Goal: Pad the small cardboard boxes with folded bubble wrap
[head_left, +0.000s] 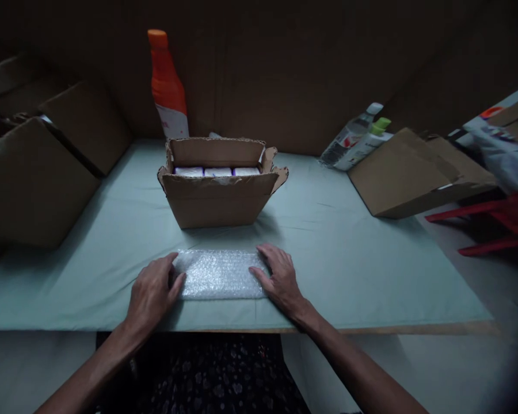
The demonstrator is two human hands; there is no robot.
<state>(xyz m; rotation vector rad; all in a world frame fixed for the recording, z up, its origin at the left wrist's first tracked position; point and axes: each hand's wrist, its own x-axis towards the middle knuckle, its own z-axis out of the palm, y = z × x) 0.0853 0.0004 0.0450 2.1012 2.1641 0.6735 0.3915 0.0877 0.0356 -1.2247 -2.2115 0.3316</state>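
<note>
A flat sheet of bubble wrap (219, 274) lies on the pale green table cover near the front edge. My left hand (152, 294) rests on its left end, fingers stretched out and slightly spread. On the sheet's right end lies my right hand (278, 279), fingers flat and apart. Neither hand grips anything. Just behind the sheet stands an open cardboard box (218, 198) with three white wrapped items (216, 171) lined up inside.
A tall orange bottle (167, 86) stands behind the box. Cardboard boxes (34, 178) are stacked at the left. At the right lie a flattened carton (414, 172), two bottles (356, 141) on their sides, and a red stool (501, 221).
</note>
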